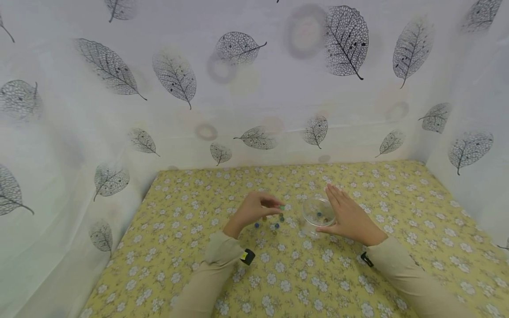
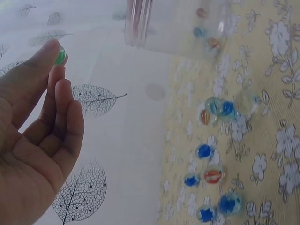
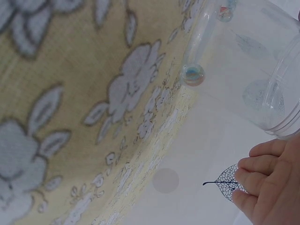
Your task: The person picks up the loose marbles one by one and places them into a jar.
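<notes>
My left hand (image 1: 254, 210) pinches a green glass marble (image 2: 60, 56) between thumb and fingertips, raised over the tabletop left of the jar. The clear plastic jar (image 3: 229, 79) stands upright with its round mouth uncovered, a few marbles (image 3: 192, 74) at its bottom. Beside the jar's rim is my right hand (image 1: 350, 218), its fingers extended along the far right side and its thumb reaching across the near side. Under and near the left hand lie several loose marbles (image 2: 213, 174), blue, orange and greenish.
A yellow cloth with white flowers (image 1: 278, 278) covers the table. Pale curtains printed with dark leaf skeletons (image 1: 346, 42) hang behind and at both sides. A black band with a small device (image 1: 247, 256) shows at the left cuff.
</notes>
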A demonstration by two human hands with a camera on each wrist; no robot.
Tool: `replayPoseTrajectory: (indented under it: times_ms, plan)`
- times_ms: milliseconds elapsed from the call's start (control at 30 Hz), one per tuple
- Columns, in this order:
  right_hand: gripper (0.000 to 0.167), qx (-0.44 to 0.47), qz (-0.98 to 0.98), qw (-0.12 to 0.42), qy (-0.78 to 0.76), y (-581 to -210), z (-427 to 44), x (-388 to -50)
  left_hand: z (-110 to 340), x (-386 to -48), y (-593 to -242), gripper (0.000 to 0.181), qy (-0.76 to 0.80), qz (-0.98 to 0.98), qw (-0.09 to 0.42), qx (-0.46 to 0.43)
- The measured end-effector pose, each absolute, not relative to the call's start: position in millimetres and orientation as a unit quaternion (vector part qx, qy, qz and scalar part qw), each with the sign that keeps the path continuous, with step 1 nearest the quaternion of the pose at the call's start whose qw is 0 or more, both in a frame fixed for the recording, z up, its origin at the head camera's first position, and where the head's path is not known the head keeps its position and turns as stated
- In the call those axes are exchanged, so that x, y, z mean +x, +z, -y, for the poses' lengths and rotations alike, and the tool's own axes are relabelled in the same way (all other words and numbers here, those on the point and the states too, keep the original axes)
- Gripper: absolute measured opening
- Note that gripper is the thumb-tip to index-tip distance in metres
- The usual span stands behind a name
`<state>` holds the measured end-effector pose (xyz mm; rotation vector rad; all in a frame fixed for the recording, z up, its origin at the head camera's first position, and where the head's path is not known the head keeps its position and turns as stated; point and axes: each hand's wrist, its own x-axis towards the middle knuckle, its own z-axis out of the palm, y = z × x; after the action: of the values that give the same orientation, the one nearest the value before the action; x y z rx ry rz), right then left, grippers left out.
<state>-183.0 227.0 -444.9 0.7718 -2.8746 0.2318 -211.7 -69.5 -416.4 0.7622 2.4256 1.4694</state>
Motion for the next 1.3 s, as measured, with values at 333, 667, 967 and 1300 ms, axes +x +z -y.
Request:
replayPoseTrajectory:
  times_ms: [333,667,967,1300]
  plan:
    - [0.114,0.257,0.96,0.079,0.074,-446,-227,-182,46,-214,-417,0.021,0.466,-0.838,0.071,0.275]
    - [0.114,0.252,0.962,0.07,0.077,-446,-227,-183,32,-215,-418,0.021,0.477,-0.83,0.064,0.284]
    - [0.115,0.253,0.962,0.073,0.077,-446,-227,-184,21,-217,-422,0.022,0.475,-0.829,0.065,0.287]
    - [0.116,0.257,0.96,0.08,0.08,-447,-228,-184,11,-215,-421,0.022,0.458,-0.837,0.037,0.298]
